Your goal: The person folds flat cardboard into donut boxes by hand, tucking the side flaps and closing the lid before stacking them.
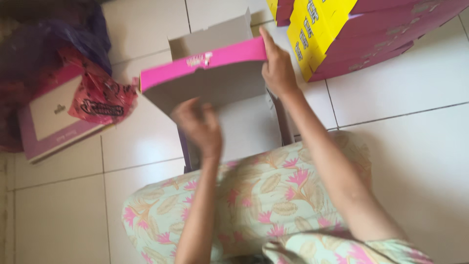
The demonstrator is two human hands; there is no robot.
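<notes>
Half-folded pink carton point(215, 73) is filling the middle of the floor point(415, 98), its raised flaps blocking any straight reach forward between the two hands. Left hand point(199, 128) is crowding the carton's near edge; right hand point(277, 68) is pinching its right corner. Stack of yellow-and-pink boxes point(351, 34) is closing off the far right, sitting just beside that hand. Dark plastic bag point(53, 39) and flat purple box point(53, 122) are taking up the left. Bare tile is lying open at right and lower left. Floral lap point(254, 195) is walling the near side.
</notes>
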